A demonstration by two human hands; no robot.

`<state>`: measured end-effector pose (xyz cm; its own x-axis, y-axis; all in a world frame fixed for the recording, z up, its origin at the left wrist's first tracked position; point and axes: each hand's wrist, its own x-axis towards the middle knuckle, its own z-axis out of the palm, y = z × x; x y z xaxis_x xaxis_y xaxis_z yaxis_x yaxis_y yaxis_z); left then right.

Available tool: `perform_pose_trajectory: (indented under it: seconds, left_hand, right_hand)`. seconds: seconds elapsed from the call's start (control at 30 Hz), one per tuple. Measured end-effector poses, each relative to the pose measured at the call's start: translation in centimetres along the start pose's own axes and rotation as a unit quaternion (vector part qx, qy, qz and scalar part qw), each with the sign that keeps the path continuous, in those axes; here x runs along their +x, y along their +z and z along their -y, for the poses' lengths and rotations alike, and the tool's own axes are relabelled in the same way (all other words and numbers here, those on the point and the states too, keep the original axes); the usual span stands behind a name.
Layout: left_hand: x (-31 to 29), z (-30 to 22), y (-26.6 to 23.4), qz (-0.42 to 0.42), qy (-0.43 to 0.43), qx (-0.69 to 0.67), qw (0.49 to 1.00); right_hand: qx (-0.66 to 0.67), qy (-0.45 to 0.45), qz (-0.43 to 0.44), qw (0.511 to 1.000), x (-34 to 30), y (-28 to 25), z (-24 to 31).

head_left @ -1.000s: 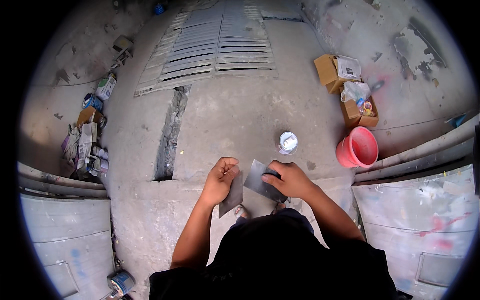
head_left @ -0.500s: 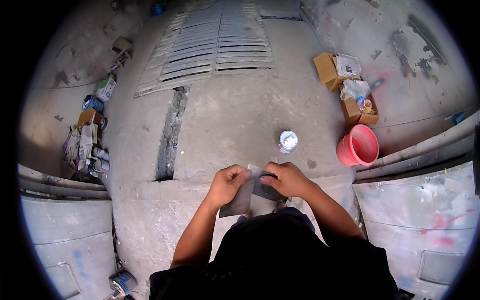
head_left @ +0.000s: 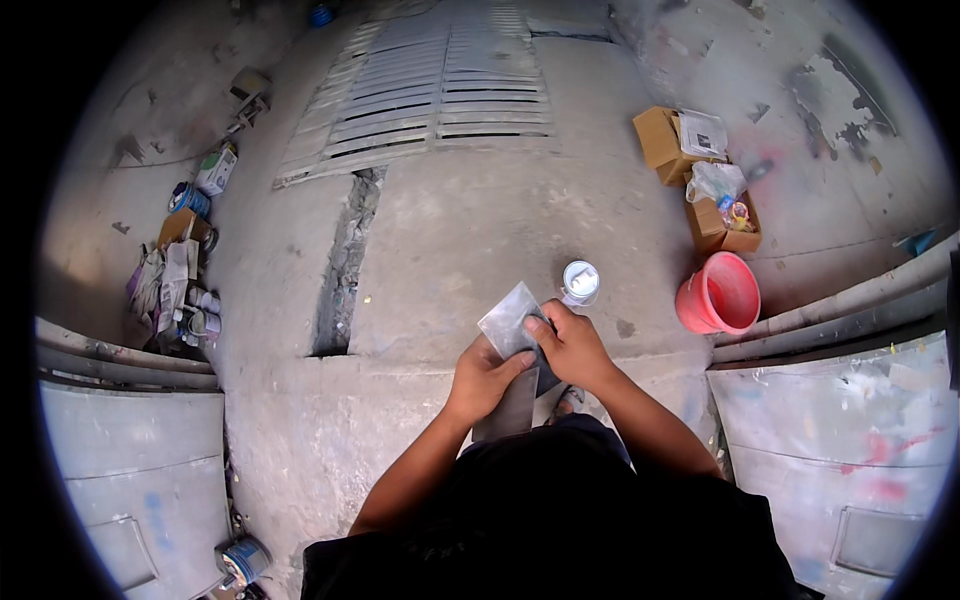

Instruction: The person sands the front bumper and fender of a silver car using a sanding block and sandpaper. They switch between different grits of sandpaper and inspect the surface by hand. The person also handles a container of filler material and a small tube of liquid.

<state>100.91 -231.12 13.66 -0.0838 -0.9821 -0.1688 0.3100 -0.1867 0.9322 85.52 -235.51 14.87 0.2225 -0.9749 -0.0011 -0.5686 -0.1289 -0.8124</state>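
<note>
In front of my body both hands grip thin grey sheets that look like sandpaper. My left hand point(head_left: 486, 382) is closed, its thumb pressed on a grey sheet point(head_left: 512, 405) that hangs below it. The fingers of my right hand point(head_left: 567, 345) pinch a paler, shinier sheet point(head_left: 511, 312) whose corner points up and away. A darker part shows between the two hands. I cannot tell whether these pieces are joined or separate. Just beyond my right hand a small white bucket point(head_left: 579, 278) with a wire handle stands on the floor, something white inside it.
To the right stand a red bucket point(head_left: 718, 293) and open cardboard boxes point(head_left: 737, 240). Along the left wall lie rags point(head_left: 150, 285), cans point(head_left: 203, 325) and a carton point(head_left: 216, 172). A rubble-filled trench point(head_left: 345, 265) cuts the concrete floor below a slatted panel point(head_left: 430, 100).
My hands have come closer together, the right one moving up. The paler sheet now sticks out above them, while the left sheet has turned and hangs lower under my left hand.
</note>
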Motion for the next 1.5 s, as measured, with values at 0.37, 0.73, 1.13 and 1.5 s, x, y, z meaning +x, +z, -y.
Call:
perform_pose_trajectory:
  seconds: [0.37,0.73,1.13,1.5]
  left_hand:
    - [0.5,0.7,-6.3,-0.1,-0.101,0.033,0.989]
    - [0.2,0.5,-4.8,0.05,-0.046,-0.042,0.997]
    - [1.6,1.7,-3.6,-0.15,0.105,0.034,0.982]
    - [1.3,-1.5,-3.5,-0.074,0.108,-0.105,0.986]
  right_hand:
    - [0.04,0.053,-0.03,0.997,-0.4,-0.3,0.4]
    - [0.083,0.036,-0.01,0.996,-0.4,1.6,-0.4]
    - [0.174,-0.194,-0.044,0.964,-3.7,0.8,0.6]
    - [0.361,-0.005,-0.049,0.931,-2.2,-0.4,0.9]
